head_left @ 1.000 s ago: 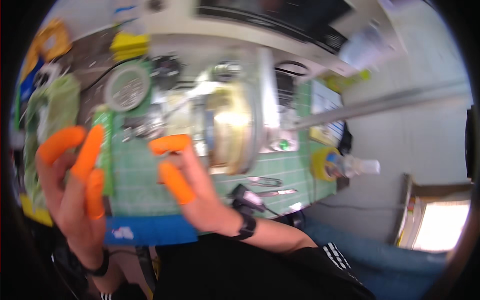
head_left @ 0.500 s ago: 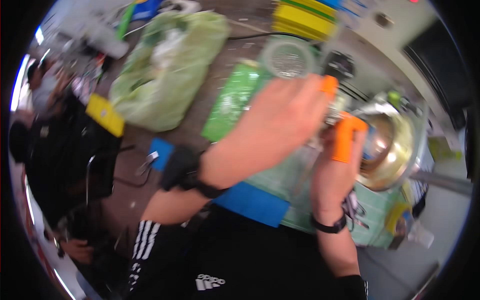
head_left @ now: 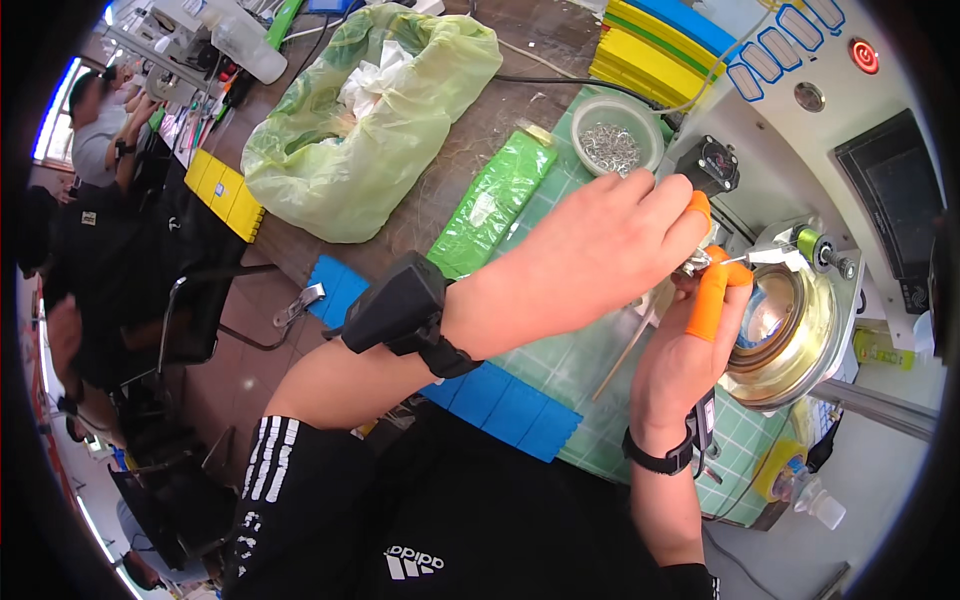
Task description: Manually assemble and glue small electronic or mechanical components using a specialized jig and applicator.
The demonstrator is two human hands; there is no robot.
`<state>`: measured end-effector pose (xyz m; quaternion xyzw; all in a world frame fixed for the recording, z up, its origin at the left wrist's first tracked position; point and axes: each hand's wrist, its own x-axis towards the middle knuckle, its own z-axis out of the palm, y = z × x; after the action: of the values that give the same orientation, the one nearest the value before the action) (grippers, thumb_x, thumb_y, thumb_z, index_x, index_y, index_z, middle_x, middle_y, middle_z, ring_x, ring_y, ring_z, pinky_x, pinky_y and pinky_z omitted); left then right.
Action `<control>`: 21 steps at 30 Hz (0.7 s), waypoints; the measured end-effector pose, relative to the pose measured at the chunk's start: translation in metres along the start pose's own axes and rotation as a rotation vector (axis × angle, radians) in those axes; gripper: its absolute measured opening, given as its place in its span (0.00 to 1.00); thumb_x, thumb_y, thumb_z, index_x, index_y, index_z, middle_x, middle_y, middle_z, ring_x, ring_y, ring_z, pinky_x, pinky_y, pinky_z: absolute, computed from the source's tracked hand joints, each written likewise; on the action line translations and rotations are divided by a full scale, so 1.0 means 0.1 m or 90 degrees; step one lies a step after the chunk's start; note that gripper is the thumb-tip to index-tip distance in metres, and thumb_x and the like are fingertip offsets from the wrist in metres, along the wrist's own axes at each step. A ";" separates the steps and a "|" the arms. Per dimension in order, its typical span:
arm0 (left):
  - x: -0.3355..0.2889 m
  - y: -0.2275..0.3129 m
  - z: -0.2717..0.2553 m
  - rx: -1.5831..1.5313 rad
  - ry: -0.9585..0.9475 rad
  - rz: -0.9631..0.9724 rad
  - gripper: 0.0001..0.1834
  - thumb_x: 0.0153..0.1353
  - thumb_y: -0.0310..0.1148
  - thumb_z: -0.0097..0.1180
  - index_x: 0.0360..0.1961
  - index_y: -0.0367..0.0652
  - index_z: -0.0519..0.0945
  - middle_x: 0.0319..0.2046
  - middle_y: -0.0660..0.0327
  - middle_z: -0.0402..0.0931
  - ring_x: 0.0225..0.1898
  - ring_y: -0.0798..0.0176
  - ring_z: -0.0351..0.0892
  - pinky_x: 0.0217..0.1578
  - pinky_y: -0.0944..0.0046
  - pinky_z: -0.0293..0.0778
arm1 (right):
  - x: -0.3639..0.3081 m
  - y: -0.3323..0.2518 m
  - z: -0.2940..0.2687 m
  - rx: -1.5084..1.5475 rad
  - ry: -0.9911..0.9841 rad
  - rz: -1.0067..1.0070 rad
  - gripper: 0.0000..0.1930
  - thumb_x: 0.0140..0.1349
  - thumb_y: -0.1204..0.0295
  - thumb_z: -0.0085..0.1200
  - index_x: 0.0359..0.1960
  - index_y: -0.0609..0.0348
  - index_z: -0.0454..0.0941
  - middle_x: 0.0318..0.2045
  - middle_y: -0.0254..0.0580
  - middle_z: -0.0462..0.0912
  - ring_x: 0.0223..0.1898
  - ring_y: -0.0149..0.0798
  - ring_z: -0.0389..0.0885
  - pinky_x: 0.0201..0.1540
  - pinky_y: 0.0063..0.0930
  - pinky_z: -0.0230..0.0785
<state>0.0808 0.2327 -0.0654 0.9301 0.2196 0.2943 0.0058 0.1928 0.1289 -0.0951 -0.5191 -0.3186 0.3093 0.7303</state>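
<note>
My left hand (head_left: 590,240), a black device strapped at its wrist, reaches across with curled fingers pinching a small silver metal piece (head_left: 695,263). From the near side, my right hand (head_left: 675,375) closes its fingertips on the same piece. Orange finger covers show on both hands. The piece is mostly hidden by the fingers, so its exact kind is unclear. Just right of the hands is a round brass-coloured fixture (head_left: 800,345). A thin wooden stick (head_left: 622,358) slants down beside my right hand. Beyond my left hand, a pale round dish (head_left: 579,128) contains many small metal parts.
A green gridded mat (head_left: 735,420) covers the bench beneath my hands. Left of it lie a green packet (head_left: 495,205) and a pale green bag-lined bin (head_left: 310,205). A machine housing (head_left: 840,125) borders the right. Yellow strips (head_left: 640,50) stand behind; other people are farther left.
The view has shifted slightly and grown sharper. Both hands stay together beside the brass-coloured fixture, fingers still on the small piece.
</note>
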 end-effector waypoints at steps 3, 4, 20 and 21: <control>0.05 -0.03 -0.06 0.000 -0.012 0.020 0.18 0.59 0.28 0.60 0.51 0.38 0.80 0.39 0.59 0.72 0.41 0.58 0.77 0.39 0.60 0.77 | 0.02 0.01 -0.02 -0.015 -0.012 -0.022 0.08 0.84 0.71 0.44 0.56 0.57 0.72 0.49 0.32 0.74 0.46 0.27 0.68 0.54 0.25 0.63; 0.06 -0.04 -0.09 0.024 -0.038 0.041 0.18 0.59 0.28 0.60 0.52 0.40 0.81 0.39 0.60 0.71 0.42 0.58 0.76 0.39 0.59 0.78 | 0.01 0.02 -0.02 -0.006 0.005 -0.022 0.08 0.84 0.70 0.44 0.56 0.57 0.72 0.49 0.32 0.74 0.45 0.27 0.68 0.53 0.25 0.63; -0.05 -0.13 -0.06 -0.169 0.193 0.195 0.09 0.48 0.29 0.69 0.32 0.44 0.84 0.38 0.61 0.79 0.42 0.59 0.85 0.38 0.60 0.85 | 0.00 -0.03 -0.02 0.111 -0.020 0.008 0.08 0.83 0.72 0.43 0.57 0.58 0.70 0.53 0.37 0.73 0.51 0.30 0.70 0.60 0.28 0.62; -0.02 -0.11 -0.08 -0.169 0.197 0.199 0.09 0.48 0.29 0.69 0.32 0.44 0.84 0.38 0.61 0.79 0.42 0.59 0.85 0.38 0.60 0.85 | 0.01 -0.04 -0.02 0.115 -0.024 0.004 0.08 0.83 0.72 0.43 0.57 0.58 0.70 0.53 0.37 0.73 0.51 0.30 0.70 0.59 0.28 0.62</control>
<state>0.0705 0.2408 -0.0619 0.8878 0.0309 0.4566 0.0486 0.1951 0.1273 -0.0918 -0.4463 -0.3019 0.3487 0.7668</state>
